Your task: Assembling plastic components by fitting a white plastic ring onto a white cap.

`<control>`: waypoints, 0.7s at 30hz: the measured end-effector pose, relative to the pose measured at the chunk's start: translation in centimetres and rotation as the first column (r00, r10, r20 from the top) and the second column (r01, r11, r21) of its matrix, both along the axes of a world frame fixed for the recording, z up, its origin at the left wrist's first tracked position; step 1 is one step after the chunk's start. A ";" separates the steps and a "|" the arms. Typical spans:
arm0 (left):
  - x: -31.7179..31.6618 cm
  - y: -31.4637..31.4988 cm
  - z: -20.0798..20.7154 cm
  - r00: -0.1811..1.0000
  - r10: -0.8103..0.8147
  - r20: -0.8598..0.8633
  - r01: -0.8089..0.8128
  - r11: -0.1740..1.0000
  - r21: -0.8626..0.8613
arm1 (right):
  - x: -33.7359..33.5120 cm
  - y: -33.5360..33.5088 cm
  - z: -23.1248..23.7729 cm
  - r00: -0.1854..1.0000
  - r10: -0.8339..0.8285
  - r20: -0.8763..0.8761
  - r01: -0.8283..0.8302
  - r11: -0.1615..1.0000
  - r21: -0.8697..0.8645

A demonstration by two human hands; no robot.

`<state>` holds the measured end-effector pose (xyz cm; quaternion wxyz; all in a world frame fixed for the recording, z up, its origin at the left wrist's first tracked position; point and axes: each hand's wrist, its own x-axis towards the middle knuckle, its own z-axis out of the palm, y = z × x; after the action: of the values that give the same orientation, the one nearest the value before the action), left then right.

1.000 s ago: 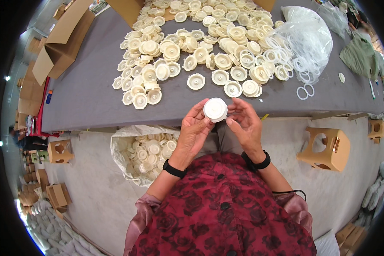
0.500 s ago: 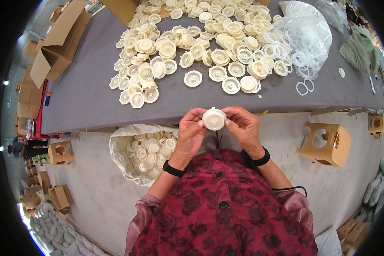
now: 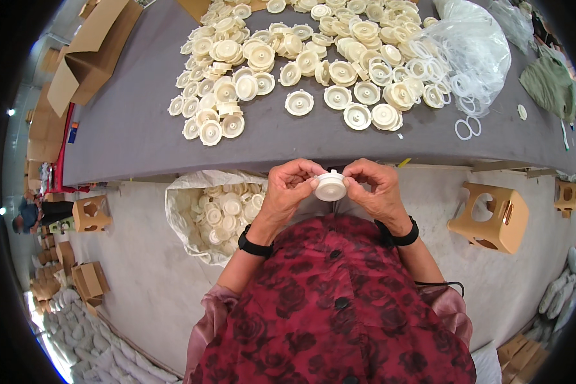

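Got white tabbed cap (image 3: 331, 188) pinched in closed left grip (image 3: 288, 190) and closed right grip (image 3: 376, 189), near side of worktop (image 3: 134, 144); support evenly.

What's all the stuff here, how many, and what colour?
Held cap: one, off-white, between both hands
Loose caps: many, cream, heaped and scattered on the table
Table: one, grey, ahead
Plastic bag: one, clear, table's right side
Plastic rings: many, whitish, around the bag
Woven sack: one, white, holding caps, below the table edge
Stools: three, tan, one left, two right
Cardboard boxes: several, brown, mostly left
Cloth or bag: one, olive green, far right
Bundles: many, grey, lower left
Another person: one, dark clothes, far left
Wristbands: two, black, one per wrist
Rose-patterned top: one, dark red, torso
Left hand: one, bare, pinching cap's left side
Right hand: one, bare, pinching cap's right side
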<state>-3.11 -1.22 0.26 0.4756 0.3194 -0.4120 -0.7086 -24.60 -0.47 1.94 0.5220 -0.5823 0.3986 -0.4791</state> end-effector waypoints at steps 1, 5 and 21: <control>0.1 -0.2 0.3 1.000 0.002 -0.001 -0.002 1.000 0.002 | 0.1 -0.1 0.2 1.000 0.001 -0.030 -0.003 0.999 -0.046; 0.2 -0.5 1.0 0.984 -0.114 0.141 0.124 0.990 -0.066 | 0.4 -0.5 0.4 0.987 0.043 -0.152 -0.080 0.966 -0.247; -0.4 0.9 -1.4 0.982 0.021 -0.190 -0.005 0.996 0.085 | 0.1 0.7 -0.6 0.985 -0.048 0.167 0.024 0.990 0.142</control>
<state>-3.48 -0.29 -1.11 0.5036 0.2723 -0.3324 -0.7495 -24.51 0.24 1.31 0.5849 -0.4941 0.3957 -0.5071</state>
